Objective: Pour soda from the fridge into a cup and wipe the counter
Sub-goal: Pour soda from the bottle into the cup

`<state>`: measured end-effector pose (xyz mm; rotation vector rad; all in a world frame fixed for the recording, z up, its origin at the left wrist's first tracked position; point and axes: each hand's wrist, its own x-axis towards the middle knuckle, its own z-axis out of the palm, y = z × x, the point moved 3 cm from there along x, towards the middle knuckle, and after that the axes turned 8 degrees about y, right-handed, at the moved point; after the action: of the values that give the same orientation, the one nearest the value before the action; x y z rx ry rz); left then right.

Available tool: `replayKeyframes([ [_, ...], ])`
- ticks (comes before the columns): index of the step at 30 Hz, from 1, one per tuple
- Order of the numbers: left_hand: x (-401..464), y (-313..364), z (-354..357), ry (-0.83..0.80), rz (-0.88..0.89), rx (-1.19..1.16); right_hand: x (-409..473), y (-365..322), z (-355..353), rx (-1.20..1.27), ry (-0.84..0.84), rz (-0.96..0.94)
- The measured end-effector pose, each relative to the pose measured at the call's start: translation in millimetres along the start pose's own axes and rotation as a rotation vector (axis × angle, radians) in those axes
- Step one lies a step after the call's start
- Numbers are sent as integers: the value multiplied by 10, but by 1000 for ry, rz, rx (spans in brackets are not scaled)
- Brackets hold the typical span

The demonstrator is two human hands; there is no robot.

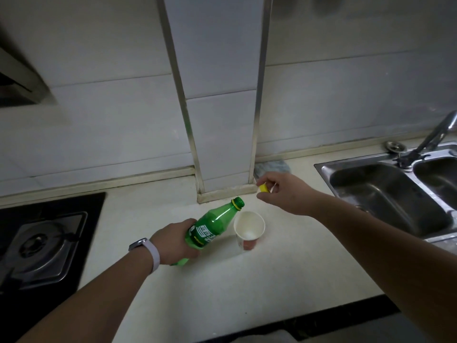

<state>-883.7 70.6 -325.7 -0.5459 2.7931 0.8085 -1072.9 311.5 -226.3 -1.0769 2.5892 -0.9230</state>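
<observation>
left hand (173,241) grips tilted bottle (212,225) | right hand (284,191) pinches cap (263,187)

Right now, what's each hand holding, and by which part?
Left hand grips the bottle around its lower body. Right hand pinches the cap by its rim.

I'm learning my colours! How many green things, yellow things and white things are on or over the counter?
Green: 1, the soda bottle in the left hand
Yellow: 1, the cap in the right hand
White: 1, the paper cup
Total: 3
</observation>
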Motion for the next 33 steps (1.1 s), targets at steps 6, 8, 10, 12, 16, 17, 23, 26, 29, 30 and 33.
replayKeyframes([
  [6,-43,-4,61,-14,-26,64,-72,113,20,51,-9,16],
  [8,-49,5,83,-20,-34,79,-85,146,26,70,-9,23],
  [10,-57,17,98,-32,-42,93,-98,175,30,87,-10,31],
  [12,-62,27,116,-53,-47,109,-111,214,33,102,-10,39],
  [16,-96,10,150,-87,-70,128,-144,266,43,114,-3,44],
  [17,-105,5,158,-95,-77,130,-151,278,44,113,1,44],
  [23,-148,-48,189,-118,-112,135,-174,338,61,120,-7,54],
  [26,-157,-73,208,-133,-122,151,-176,360,90,135,-13,62],
  [29,-159,-86,220,-151,-132,179,-175,377,123,133,-18,66],
  [30,-158,-85,223,-157,-132,191,-174,382,130,131,-20,66],
  [33,-155,-76,223,-162,-128,216,-169,384,143,133,-28,64],
])
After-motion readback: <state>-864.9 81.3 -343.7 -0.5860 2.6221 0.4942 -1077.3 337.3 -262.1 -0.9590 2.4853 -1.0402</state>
